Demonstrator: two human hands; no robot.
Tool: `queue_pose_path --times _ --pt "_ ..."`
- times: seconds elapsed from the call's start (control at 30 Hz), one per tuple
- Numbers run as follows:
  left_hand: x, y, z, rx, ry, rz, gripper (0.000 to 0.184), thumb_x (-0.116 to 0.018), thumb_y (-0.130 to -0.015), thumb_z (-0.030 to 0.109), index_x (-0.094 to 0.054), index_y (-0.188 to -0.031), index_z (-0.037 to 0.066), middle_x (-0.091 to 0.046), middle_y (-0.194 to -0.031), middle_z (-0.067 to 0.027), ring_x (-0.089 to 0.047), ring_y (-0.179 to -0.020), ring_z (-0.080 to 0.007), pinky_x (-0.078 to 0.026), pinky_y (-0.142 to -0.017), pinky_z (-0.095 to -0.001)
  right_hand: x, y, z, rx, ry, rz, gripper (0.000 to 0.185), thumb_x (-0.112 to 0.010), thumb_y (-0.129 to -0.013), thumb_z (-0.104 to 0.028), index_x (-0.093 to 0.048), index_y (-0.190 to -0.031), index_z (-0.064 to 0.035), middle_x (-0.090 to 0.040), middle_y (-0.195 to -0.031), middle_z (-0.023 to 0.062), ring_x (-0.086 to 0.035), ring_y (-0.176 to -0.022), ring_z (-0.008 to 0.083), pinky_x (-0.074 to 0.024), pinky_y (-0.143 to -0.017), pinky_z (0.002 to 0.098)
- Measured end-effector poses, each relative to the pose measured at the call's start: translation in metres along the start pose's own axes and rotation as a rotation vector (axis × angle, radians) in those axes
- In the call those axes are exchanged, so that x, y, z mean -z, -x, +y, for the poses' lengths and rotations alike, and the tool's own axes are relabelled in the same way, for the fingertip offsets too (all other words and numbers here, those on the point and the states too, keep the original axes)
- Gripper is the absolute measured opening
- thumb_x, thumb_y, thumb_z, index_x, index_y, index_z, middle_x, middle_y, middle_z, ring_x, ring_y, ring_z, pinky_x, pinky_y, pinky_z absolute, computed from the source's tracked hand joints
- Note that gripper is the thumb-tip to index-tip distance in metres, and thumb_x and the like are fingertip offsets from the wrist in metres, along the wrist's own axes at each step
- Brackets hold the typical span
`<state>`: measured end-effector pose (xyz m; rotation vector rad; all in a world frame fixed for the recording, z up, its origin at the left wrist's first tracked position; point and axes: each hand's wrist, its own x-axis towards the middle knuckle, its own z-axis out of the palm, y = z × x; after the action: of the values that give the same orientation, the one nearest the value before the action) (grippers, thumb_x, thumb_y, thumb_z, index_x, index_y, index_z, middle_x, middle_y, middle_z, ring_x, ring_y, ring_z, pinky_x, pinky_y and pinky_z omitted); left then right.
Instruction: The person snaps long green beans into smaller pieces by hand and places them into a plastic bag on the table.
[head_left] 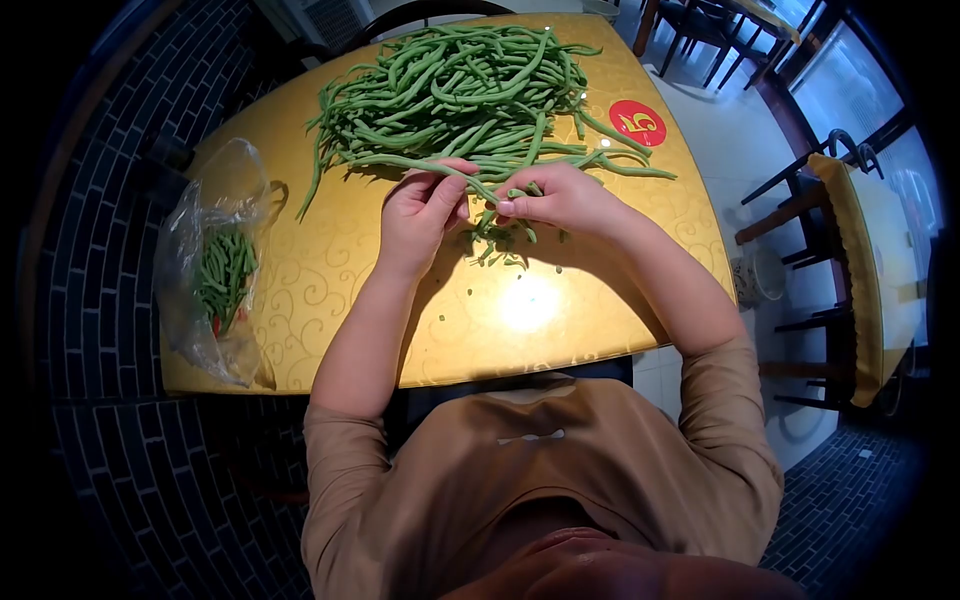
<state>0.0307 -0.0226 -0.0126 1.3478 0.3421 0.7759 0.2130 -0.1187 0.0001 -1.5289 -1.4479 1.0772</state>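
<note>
Gold tabletop (310, 310) spread beneath left hand (425, 205) and right hand (565, 200); dark brick wall (110, 250) seen well left of the left hand. Bean heap (460, 90) piled just beyond both, its near edge partly hidden by them. Clear bag (228, 358), part filled with short bean pieces (226, 265), set left of the left hand. Clippings (490, 250) scattered below the fingertips. One long bean (395, 162) pinched narrowly by both hands.

Gold tabletop (310, 325) is lit nice and bright, but there's a nasty blown-out glare spot with dark shadows on both sides. Cooler bluish light around the window (850, 85), dim brick wall (100, 250), and heavy fisheye bending fading to black corners.
</note>
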Motion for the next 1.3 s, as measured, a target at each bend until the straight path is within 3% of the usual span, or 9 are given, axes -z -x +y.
queue_pose_path --times 0.07,0.4,0.6,0.7,0.8,1.0,1.1,1.17,1.3 --pt "0.004 -0.003 0.000 -0.026 0.018 0.082 0.017 -0.055 -0.090 0.014 -0.060 -0.099 0.001 -0.057 -0.072 -0.0026 -0.050 -0.061 -0.0059 -0.039 -0.053 -0.0167 0.007 0.000 -0.002 -0.133 0.091 0.007 0.024 -0.066 -0.081 -0.025 -0.066 -0.092 -0.0039 -0.065 -0.077 0.0031 -0.058 -0.072 0.0083 -0.0432 -0.061 0.0217" --pt "0.005 -0.005 0.000 -0.103 -0.044 0.143 0.018 -0.054 -0.090 0.012 -0.059 -0.098 -0.003 -0.059 -0.077 -0.0065 -0.057 -0.067 -0.0105 -0.042 -0.055 -0.0190 0.010 0.006 -0.018 -0.214 0.100 -0.207 0.025 -0.067 -0.080 -0.029 -0.068 -0.074 -0.0047 -0.062 -0.063 -0.0012 -0.051 -0.058 0.0047 -0.0356 -0.050 0.0214" --pt "0.012 -0.008 0.001 -0.102 -0.007 0.203 0.016 -0.053 -0.090 0.012 -0.056 -0.100 0.000 -0.059 -0.075 -0.0062 -0.054 -0.063 -0.0091 -0.043 -0.055 -0.0185 0.005 0.003 -0.001 -0.044 -0.093 -0.162 0.020 -0.064 -0.082 -0.022 -0.067 -0.076 -0.0033 -0.062 -0.064 0.0007 -0.048 -0.053 0.0048 -0.0338 -0.047 0.0196" --pt "0.020 -0.013 0.000 -0.102 0.150 0.274 0.013 -0.051 -0.091 0.011 -0.054 -0.099 0.002 -0.059 -0.072 -0.0057 -0.051 -0.060 -0.0089 -0.043 -0.056 -0.0186 0.004 0.005 -0.005 -0.162 -0.404 -0.032 0.018 -0.063 -0.083 -0.020 -0.065 -0.080 -0.0023 -0.063 -0.069 0.0036 -0.046 -0.053 0.0041 -0.0318 -0.045 0.0176" --pt "0.022 -0.013 0.000 -0.074 0.257 0.271 0.010 -0.051 -0.091 0.010 -0.053 -0.097 0.003 -0.059 -0.074 -0.0064 -0.054 -0.062 -0.0093 -0.045 -0.057 -0.0188 -0.004 0.005 -0.001 -0.053 -0.579 0.043 0.019 -0.062 -0.084 -0.020 -0.063 -0.083 -0.0016 -0.064 -0.074 0.0064 -0.044 -0.052 0.0039 -0.0304 -0.044 0.0166" --pt "0.019 -0.012 0.005 -0.103 0.305 0.253 0.011 -0.051 -0.091 0.010 -0.052 -0.098 0.002 -0.059 -0.076 -0.0066 -0.054 -0.063 -0.0096 -0.045 -0.058 -0.0191 -0.004 0.006 0.004 0.058 -0.531 -0.073 0.017 -0.060 -0.086 -0.018 -0.063 -0.083 -0.0013 -0.064 -0.078 0.0075 -0.050 -0.058 0.0072 -0.0372 -0.049 0.0194" --pt "0.025 -0.016 0.004 -0.118 0.392 0.300 0.011 -0.050 -0.091 0.008 -0.052 -0.099 0.002 -0.059 -0.079 -0.0074 -0.054 -0.063 -0.0103 -0.046 -0.058 -0.0196 0.005 0.009 0.002 0.300 -0.251 -0.275 0.016 -0.062 -0.084 -0.017 -0.065 -0.081 -0.0010 -0.063 -0.077 0.0067 -0.055 -0.065 0.0111 -0.0432 -0.058 0.0240" --pt "0.031 -0.016 0.005 -0.134 0.403 0.309 0.011 -0.049 -0.091 0.008 -0.051 -0.099 0.001 -0.059 -0.081 -0.0081 -0.055 -0.063 -0.0108 -0.046 -0.058 -0.0200 0.011 0.010 -0.003 0.298 -0.027 -0.567 0.015 -0.065 -0.081 -0.016 -0.065 -0.080 -0.0014 -0.062 -0.076 0.0063 -0.058 -0.071 0.0139 -0.0449 -0.066 0.0267" --pt "0.020 -0.011 0.013 -0.101 0.265 0.191 0.011 -0.050 -0.090 0.007 -0.050 -0.099 0.001 -0.059 -0.086 -0.0099 -0.056 -0.067 -0.0114 -0.045 -0.057 -0.0205 0.003 0.001 0.012 0.218 0.466 -0.147 0.014 -0.068 -0.074 -0.012 -0.065 -0.085 -0.0040 -0.062 -0.077 0.0057 -0.059 -0.074 0.0159 -0.0448 -0.067 0.0265"
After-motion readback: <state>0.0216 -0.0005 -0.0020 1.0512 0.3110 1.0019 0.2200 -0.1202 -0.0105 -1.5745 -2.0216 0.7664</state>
